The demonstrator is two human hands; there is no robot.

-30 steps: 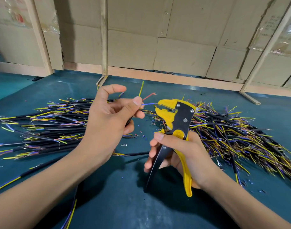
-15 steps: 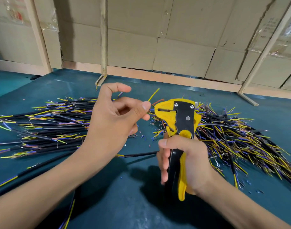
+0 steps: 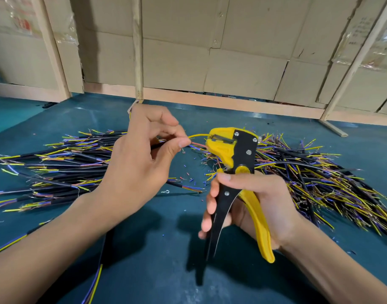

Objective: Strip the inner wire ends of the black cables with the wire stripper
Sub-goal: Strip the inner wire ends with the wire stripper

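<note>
Our left hand pinches the cable, feeding 1 yellow wire into the stripper, gripped by our right hand with handles apart; we judge squeezing comes next.

Lighting: even, moderately bright, from overhead; soft dark shadows on the table beneath both hands; faint sheen beyond the left hand. Focus: sharp centrally. Distortion: wide-angle bowing at edges

L hand pinches yellow wire, prob. in stripper; R hand grips handles.
</note>
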